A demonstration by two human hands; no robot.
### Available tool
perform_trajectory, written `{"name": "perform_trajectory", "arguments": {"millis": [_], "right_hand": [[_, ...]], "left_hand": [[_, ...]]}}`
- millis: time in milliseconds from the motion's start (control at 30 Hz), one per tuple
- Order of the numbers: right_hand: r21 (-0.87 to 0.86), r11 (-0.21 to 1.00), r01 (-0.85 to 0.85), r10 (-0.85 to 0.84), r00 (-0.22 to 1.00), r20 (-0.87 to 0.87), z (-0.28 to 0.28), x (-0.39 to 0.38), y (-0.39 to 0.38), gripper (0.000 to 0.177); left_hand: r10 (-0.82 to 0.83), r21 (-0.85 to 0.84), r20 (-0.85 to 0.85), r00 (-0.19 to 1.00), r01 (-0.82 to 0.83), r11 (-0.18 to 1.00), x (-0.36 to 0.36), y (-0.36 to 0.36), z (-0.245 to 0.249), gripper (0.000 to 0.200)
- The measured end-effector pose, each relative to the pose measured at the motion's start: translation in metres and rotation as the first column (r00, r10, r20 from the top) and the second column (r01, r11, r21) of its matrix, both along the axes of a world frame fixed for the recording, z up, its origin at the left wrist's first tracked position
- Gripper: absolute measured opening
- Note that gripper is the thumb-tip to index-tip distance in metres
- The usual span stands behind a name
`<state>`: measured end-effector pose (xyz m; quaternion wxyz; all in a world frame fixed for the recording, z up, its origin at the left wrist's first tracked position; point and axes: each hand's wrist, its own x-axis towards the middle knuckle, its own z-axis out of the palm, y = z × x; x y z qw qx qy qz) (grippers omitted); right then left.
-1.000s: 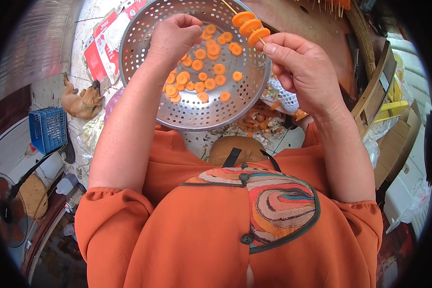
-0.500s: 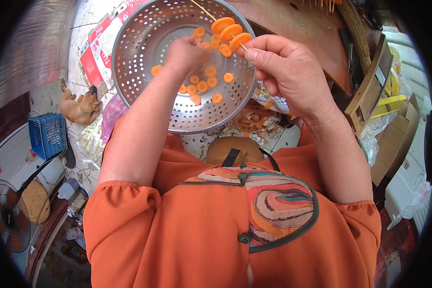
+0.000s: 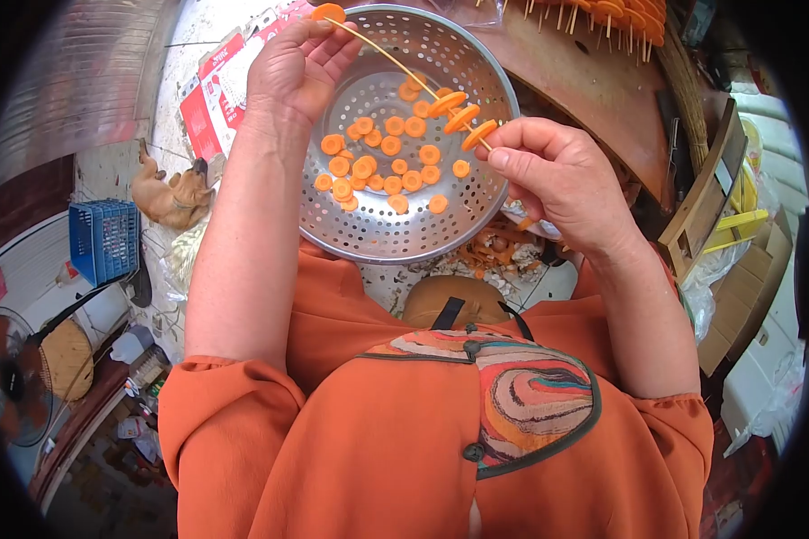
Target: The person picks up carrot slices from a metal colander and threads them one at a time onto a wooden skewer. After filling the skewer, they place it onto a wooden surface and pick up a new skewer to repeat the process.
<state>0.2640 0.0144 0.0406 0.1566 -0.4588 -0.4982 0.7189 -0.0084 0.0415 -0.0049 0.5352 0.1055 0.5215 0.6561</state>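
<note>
My right hand [image 3: 562, 175] pinches the lower end of a thin wooden skewer [image 3: 382, 51]. Three orange carrot slices [image 3: 461, 118] are threaded near that end, by my fingertips. The skewer slants up to the left across the metal colander [image 3: 404, 242]. At its far tip, my left hand [image 3: 298, 70] holds a single carrot slice [image 3: 328, 13] between thumb and fingers, right at the point of the skewer. Below, many loose carrot rounds [image 3: 391, 145] lie spread on the perforated colander bottom.
Finished-looking skewers of carrot slices [image 3: 625, 18] lie on a wooden board [image 3: 584, 76] at the upper right. Peelings [image 3: 503, 251] litter the floor beyond the stool. A brown dog [image 3: 173, 196] lies at the left, near a blue crate [image 3: 105, 241]. A fan [image 3: 11, 375] stands lower left.
My left hand has come up out of the colander with a carrot slice and moved to the skewer's tip. My right hand still holds the skewer, slightly lower in view.
</note>
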Motion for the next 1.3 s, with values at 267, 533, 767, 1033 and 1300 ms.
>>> {"name": "perform_trajectory", "arguments": {"millis": [267, 533, 767, 1033, 1300], "right_hand": [[-0.001, 1.0, -0.006, 0.006, 0.999, 0.034, 0.001, -0.003, 0.001, 0.016], [0.0, 1.0, 0.026, -0.026, 0.999, 0.023, 0.0, -0.003, -0.001, 0.015], [-0.015, 0.99, 0.143, -0.144, 0.985, -0.091, 0.001, -0.002, 0.006, 0.016], [-0.019, 0.991, 0.135, -0.136, 0.987, -0.081, 0.001, -0.002, 0.008, 0.018], [-0.024, 0.983, 0.181, -0.183, 0.98, -0.084, 0.002, -0.002, 0.008, 0.018]], "left_hand": [[0.022, 0.007, -0.048, 0.999, -0.022, 1.0, -0.013, 0.006, -0.006, 0.016], [-0.046, 0.112, -0.224, 0.974, 0.072, 0.991, 0.011, 0.001, 0.005, 0.014], [-0.369, 0.1, -0.121, 0.921, 0.382, 0.919, 0.073, -0.027, 0.017, 0.01], [-0.377, 0.049, -0.176, 0.909, 0.391, 0.919, 0.075, -0.026, 0.019, 0.011], [-0.557, -0.401, -0.555, 0.618, 0.388, 0.83, 0.032, -0.011, -0.037, 0.014]]}}
